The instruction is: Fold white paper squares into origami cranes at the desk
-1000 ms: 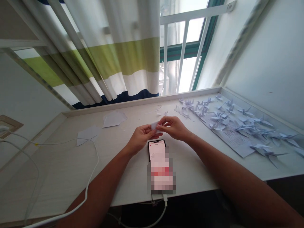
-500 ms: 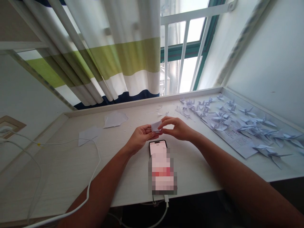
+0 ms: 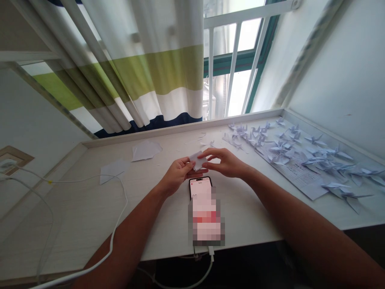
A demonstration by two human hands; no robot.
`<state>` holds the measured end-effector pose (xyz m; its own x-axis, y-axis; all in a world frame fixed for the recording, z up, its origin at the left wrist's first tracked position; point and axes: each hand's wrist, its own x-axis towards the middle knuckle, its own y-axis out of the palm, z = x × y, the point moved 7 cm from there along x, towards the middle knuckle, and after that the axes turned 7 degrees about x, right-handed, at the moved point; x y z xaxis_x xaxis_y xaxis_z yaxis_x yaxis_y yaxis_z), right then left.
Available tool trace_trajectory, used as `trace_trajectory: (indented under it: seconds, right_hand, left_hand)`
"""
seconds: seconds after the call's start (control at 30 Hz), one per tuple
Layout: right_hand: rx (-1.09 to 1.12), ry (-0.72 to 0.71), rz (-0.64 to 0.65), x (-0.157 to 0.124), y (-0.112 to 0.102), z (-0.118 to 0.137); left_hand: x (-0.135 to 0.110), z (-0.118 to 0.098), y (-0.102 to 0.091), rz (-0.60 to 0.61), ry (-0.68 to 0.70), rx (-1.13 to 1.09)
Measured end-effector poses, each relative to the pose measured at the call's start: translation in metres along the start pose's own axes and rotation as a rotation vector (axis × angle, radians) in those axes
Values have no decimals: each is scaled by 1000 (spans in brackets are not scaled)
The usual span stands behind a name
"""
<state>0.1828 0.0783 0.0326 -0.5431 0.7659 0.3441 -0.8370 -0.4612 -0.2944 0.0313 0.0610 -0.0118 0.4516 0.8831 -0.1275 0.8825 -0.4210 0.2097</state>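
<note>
A small folded piece of white paper (image 3: 198, 163) is held between my two hands, above the desk and just beyond the phone. My left hand (image 3: 179, 171) pinches its left side, the thumb on top and the other fingers underneath. On the right edge, the thumb and fingertips of my right hand (image 3: 224, 162) are closed on the paper. Just below my hands lies a phone (image 3: 200, 188) with a lit pinkish screen, most of it blurred out. A white cable runs from its near end.
Many folded paper cranes (image 3: 279, 154) lie at the right, some on a printed sheet (image 3: 300, 178). Loose white sheets (image 3: 146, 151) lie at the left, paper scraps (image 3: 207, 143) at the back. A white cable (image 3: 124, 200) crosses my left forearm. A raised rim (image 3: 144, 134) borders the desk's back.
The folded paper has turned in my fingers and now lies tilted. My left thumb has shifted onto its face. Both arms stay in about the same place.
</note>
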Motion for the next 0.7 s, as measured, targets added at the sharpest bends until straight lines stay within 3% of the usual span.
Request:
trace_trajectory:
  seconds: [0.2, 0.6, 0.7]
  right_hand:
    - [180, 22, -83, 1, -7, -2]
    - [101, 64, -218, 2, -5, -5]
    - [84, 51, -198, 2, 0, -4]
  left_hand:
    - [1, -7, -4, -101, 60, -59]
    - [-1, -2, 3, -14, -21, -94]
    - [-1, -1, 5, 16, -36, -66]
